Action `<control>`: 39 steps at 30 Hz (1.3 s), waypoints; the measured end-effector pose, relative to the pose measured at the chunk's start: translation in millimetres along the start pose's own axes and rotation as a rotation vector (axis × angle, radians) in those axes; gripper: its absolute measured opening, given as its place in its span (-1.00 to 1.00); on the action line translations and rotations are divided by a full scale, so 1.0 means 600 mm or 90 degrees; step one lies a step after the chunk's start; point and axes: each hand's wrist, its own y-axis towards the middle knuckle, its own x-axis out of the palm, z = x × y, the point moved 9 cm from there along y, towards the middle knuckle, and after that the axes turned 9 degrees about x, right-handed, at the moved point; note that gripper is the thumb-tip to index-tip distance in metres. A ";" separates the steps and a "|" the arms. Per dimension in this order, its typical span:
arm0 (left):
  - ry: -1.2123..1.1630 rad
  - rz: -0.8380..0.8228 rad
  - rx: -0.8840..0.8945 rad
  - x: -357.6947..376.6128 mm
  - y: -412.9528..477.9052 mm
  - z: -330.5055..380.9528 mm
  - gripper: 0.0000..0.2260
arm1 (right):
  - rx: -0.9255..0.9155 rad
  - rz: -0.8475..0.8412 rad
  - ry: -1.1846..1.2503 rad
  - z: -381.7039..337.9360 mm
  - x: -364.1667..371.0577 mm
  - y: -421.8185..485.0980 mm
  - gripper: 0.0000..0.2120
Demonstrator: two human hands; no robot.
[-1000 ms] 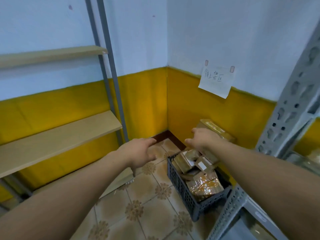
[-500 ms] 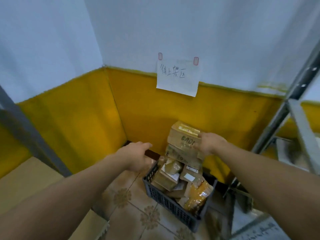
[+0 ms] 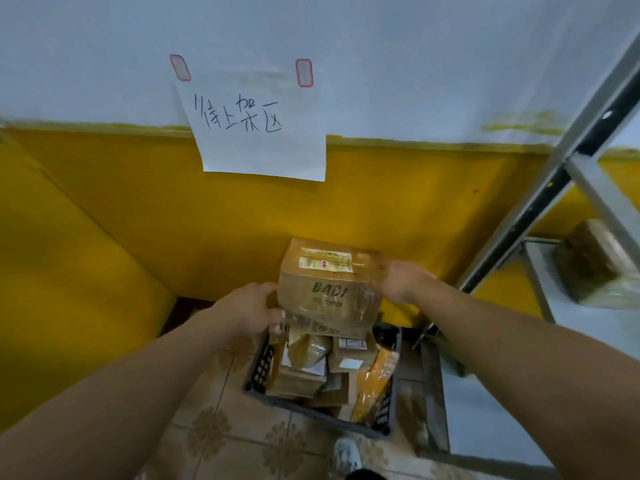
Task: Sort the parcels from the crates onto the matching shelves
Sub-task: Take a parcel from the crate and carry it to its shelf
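Observation:
A brown cardboard parcel (image 3: 329,289) wrapped in clear tape, with a label on top, stands highest on the pile in a dark plastic crate (image 3: 311,415) on the floor by the yellow wall. My left hand (image 3: 252,310) grips its lower left corner. My right hand (image 3: 401,282) holds its upper right edge, fingers over the top. Below it the crate holds several smaller brown parcels (image 3: 304,358) and an orange bag (image 3: 375,379).
A handwritten paper sign (image 3: 256,123) is taped to the wall above the crate. A grey metal shelf rack (image 3: 554,174) stands at the right, with a taped brown parcel (image 3: 595,265) on one shelf. Patterned floor tiles lie in front; a shoe (image 3: 346,455) shows below.
The view swung right and closer to the crate. Both hands reached in and took hold of the top parcel, the left hand coming off the crate's edge onto the box.

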 end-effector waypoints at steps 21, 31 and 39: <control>-0.517 0.036 -0.088 0.074 0.257 -0.070 -0.40 | 0.216 -0.095 0.452 0.021 0.130 0.214 -0.25; -0.591 0.229 -0.104 -0.001 0.140 -0.065 -0.53 | 0.128 0.076 0.619 0.002 0.055 0.068 -0.11; -0.585 0.300 0.088 -0.118 0.010 -0.052 -0.22 | 0.075 0.240 0.668 -0.039 -0.038 -0.128 -0.03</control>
